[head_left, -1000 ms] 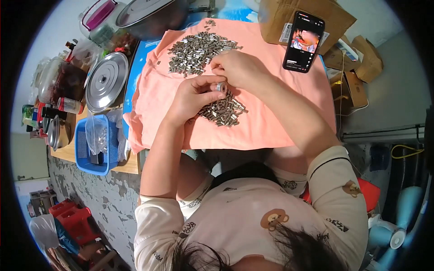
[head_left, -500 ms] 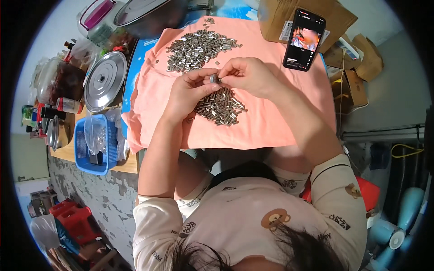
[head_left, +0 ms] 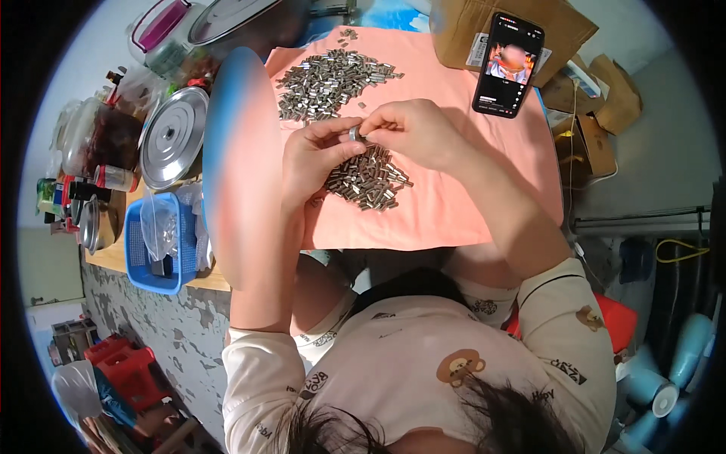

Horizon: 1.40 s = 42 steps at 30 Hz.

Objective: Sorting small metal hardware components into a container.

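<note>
My left hand [head_left: 311, 157] is closed, holding a short metal ring [head_left: 353, 134] between thumb and fingers above the pink cloth [head_left: 461, 204]. My right hand [head_left: 425, 130] meets it from the other side. Its thumb and forefinger are pinched together right at the ring's edge; whatever sits between them is too small to make out. Just below both hands lies a pile of small metal cylinders [head_left: 369, 181]. A larger heap of similar shiny cylinders [head_left: 333, 82] spreads over the far part of the cloth.
A phone [head_left: 509, 66] leans on a cardboard box [head_left: 461, 30] at the far right. To the left are a round metal lid [head_left: 172, 138] and a blue plastic basket [head_left: 160, 281]. A smeared oval patch covers the cloth's left side. A fan [head_left: 665, 397] stands low on the right.
The hands stay together around the ring, with only slight shifts of the fingers and ring. The blurred oval patch has appeared at the left. Both piles look the same.
</note>
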Motion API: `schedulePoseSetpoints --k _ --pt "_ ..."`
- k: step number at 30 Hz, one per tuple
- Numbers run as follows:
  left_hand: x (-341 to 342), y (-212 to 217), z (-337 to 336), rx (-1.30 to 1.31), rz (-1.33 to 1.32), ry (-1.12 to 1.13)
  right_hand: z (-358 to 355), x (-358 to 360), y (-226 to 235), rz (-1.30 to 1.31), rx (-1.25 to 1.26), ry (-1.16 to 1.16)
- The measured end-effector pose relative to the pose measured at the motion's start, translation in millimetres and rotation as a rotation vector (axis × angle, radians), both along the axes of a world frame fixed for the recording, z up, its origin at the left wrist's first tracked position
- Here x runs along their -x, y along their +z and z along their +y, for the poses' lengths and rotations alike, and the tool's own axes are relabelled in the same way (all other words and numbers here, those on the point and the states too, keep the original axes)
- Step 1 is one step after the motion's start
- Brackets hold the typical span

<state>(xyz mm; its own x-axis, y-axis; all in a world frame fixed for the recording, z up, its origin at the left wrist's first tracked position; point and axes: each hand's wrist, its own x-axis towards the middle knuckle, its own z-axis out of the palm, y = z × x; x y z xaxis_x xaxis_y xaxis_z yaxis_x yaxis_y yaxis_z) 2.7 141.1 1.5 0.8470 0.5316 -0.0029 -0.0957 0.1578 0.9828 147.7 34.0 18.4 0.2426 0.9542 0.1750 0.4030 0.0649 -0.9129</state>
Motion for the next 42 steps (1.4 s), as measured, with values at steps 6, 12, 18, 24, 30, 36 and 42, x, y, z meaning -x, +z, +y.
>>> schedulePoseSetpoints --k 6,12,18,24,30,36,42 --pt "1 2 -1 -0.05 0.004 -0.047 12 -18 2 0.163 0.137 0.09" --pt "0 4 -2 -0.116 0.031 -0.07 44 -18 -12 -0.351 0.167 -0.254" --pt "0 -2 3 -0.097 -0.001 -0.063 41 -18 -19 -0.829 0.018 -0.179" --pt "-1 -1 5 0.003 -0.065 0.0 8 -12 6 0.165 0.029 0.016" --pt "0 -4 7 0.011 -0.046 -0.003 6 3 2 0.036 -0.007 0.004" --pt "-1 3 -1 -0.041 0.016 0.029 5 13 2 -0.329 -0.164 -0.123" --pt "0 2 -2 -0.186 0.063 0.023 4 17 2 -0.545 -0.196 -0.153"
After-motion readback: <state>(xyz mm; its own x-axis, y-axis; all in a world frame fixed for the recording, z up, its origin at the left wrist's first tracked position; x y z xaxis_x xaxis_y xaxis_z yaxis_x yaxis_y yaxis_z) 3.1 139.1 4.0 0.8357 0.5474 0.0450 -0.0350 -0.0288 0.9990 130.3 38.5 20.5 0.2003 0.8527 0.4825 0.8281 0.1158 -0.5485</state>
